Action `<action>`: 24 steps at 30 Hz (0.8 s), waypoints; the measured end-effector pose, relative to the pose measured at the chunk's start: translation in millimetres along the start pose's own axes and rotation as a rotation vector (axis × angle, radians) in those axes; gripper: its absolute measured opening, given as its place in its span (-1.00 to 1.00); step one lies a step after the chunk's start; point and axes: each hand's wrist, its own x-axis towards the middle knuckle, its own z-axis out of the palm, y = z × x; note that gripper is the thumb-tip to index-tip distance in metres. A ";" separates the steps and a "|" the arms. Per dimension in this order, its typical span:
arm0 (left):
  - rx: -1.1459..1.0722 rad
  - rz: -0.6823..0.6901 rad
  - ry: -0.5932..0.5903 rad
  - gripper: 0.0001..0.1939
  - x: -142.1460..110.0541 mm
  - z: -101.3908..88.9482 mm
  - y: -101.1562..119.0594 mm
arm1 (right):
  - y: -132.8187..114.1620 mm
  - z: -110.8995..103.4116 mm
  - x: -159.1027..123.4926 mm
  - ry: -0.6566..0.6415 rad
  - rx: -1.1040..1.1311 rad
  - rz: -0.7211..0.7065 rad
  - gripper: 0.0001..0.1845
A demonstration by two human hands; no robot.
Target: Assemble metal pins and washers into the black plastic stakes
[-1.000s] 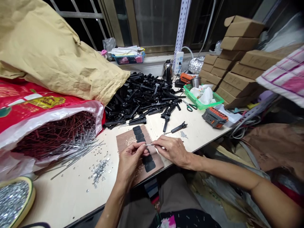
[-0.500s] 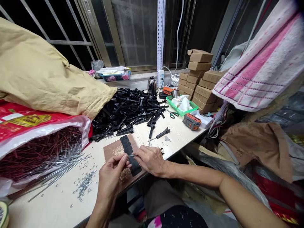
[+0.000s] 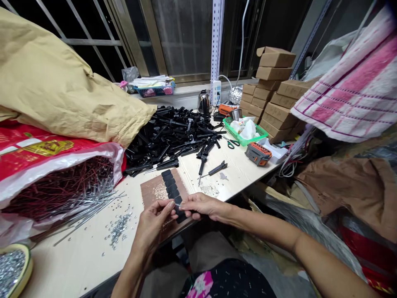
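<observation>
My left hand and my right hand meet at the table's front edge, both with fingers pinched. A thin metal rod spans the small gap between the fingertips, its ends hidden in my fingers. Directly beneath lies a row of flat black pieces on a brown board sprinkled with pale crumbs. To the left, small shiny metal bits are scattered on the table. Beyond the board, two black-handled tools with metal shafts lie close together, one of them a loose black handle.
A large heap of black parts covers the back. Metal rods spill from a red bag at left, near a bowl of shiny bits. At right are a green basket, scissors, a battery pack and stacked cardboard boxes.
My right hand has turned from palm-down, and its fingers now show beneath the rod. Both hands stay close together. The whole view has shifted slightly, bringing the bowl further into sight.
</observation>
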 end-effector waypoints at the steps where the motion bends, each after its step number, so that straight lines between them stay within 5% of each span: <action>1: -0.024 -0.017 0.006 -0.52 2.3 -0.5 -1.9 | -0.2 -0.6 -0.3 0.068 -0.102 -0.062 -0.80; 4: -0.088 -0.022 0.079 -0.53 6.1 2.2 -4.6 | -1.4 1.1 -2.4 0.361 -0.627 -0.305 -0.86; 7: -0.118 0.009 0.124 -0.54 7.6 6.1 -4.1 | -1.6 2.1 -0.6 0.469 -1.007 -0.428 -0.79; 12: -0.131 0.068 0.111 -0.60 10.9 1.3 -2.5 | -3.9 -2.8 11.6 0.420 -0.869 -0.361 -0.78; 20: -0.296 -0.056 0.079 -0.58 18.1 -8.3 1.0 | -9.4 -6.4 27.7 0.366 -0.853 -0.446 -0.81; 24: 0.009 0.083 0.152 -0.57 22.1 -15.3 -4.6 | -8.8 -19.5 39.6 0.311 -0.991 -0.503 -0.77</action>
